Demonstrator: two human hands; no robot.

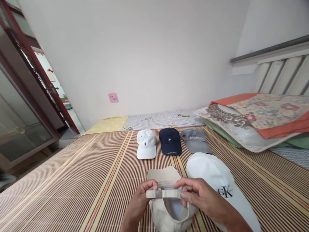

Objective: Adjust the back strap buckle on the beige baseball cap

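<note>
A striped bamboo mat (pixel 72 180) covers the bed and bears everything here, a flat firm surface on which caps can lie without rolling. At about two o'clock from the hands, a stack of pillows (pixel 253 122) lies against the headboard (pixel 277 72), out of the way of the caps.

Just beside the hands at three o'clock lies a large white cap (pixel 214 177) with dark letters on its side, crown up, partly under the right forearm. At twelve o'clock, well apart from the hands, three caps sit side by side in a row with brims toward the camera: a small white cap (pixel 146 144), a navy cap (pixel 170 141) and a grey cap (pixel 195 140); they look laid out in order.

The beige cap (pixel 166 212) is at the bottom centre, held upside down just above the mat, brim pointing away to twelve o'clock and the hollow of the crown open to the camera, which brings the back strap (pixel 163 193) uppermost and within easy reach.

The left hand (pixel 142 196) comes up from six o'clock, wrist bent, thumb and fingertips pinching the strap's left end. The right hand (pixel 198 193) comes in from four o'clock, palm down, fingers curled, pinching the strap's right end between thumb and forefinger. The strap runs taut and level between them.

A pink note (pixel 113 97) sticks to the wall at eleven o'clock.
</note>
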